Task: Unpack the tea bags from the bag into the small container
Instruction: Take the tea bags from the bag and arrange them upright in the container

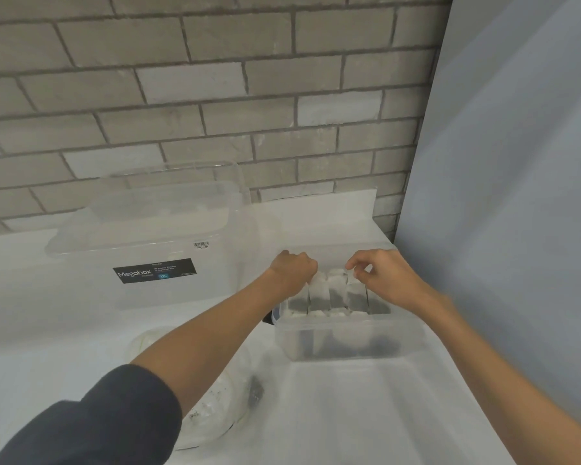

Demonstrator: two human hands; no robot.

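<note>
So I'm at the arranging bit: both hands are over the small container, which sits on the white surface over by the right-hand wall. There's already a row of tea bags standing upright inside it, packed side by side. My right hand has thumb and forefinger pinched on the top of a bag at the right end of the row. My left hand is curled down over the left end, knuckles up, and honestly I can't tell whether it's actually gripping a bag or just steadying the row, since the fingers are hidden behind the back of the hand. The bag I'm unpacking from is lying near me, under my left forearm, and seems to have stuff left in it. The big Megabox tub is off to the left, not involved. I reckon the next move is squaring the row up so it doesn't flop, letting go, then reaching back to the bag for more. Gentle pinches, they crumple easily.
</note>
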